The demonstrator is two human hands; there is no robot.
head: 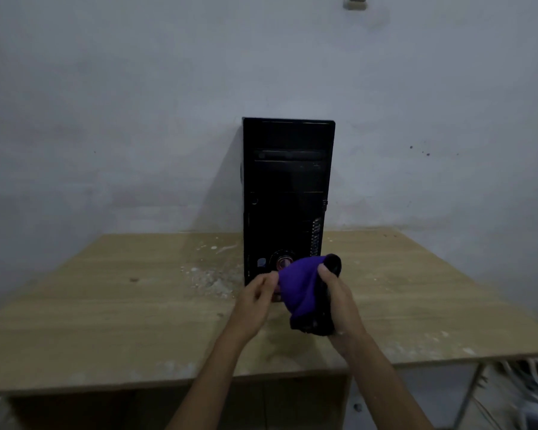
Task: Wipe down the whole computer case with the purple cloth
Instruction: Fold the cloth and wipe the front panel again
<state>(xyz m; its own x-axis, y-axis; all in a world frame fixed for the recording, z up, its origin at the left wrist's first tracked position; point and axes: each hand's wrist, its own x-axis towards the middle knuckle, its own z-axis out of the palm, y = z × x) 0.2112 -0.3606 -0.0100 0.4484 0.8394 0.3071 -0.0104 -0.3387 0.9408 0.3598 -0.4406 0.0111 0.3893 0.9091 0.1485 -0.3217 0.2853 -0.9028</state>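
Wall (137, 103), pale and scuffed, fills the upper half of the frame; a switch plate (356, 0) sits at top centre-right. Surface (106, 305), light wood with white dust and flecks left of centre, spans the lower half. Computer case (288, 197) stands upright at centre, back near the wall, black front panel facing the camera, probably so every face can be reached in turn. Purple cloth (302, 290) is bunched just in front of the case's bottom edge, lower centre of frame, held up off the surface; not yet pressed to the case as far as I can tell. Right hand (336, 302) grips the bulk of the cloth, fingers curled round it, forearm rising from lower right. Left hand (258, 293) pinches the cloth's left edge with thumb and fingertips, forearm coming from bottom centre. Likely gathering the cloth into a pad before wiping.
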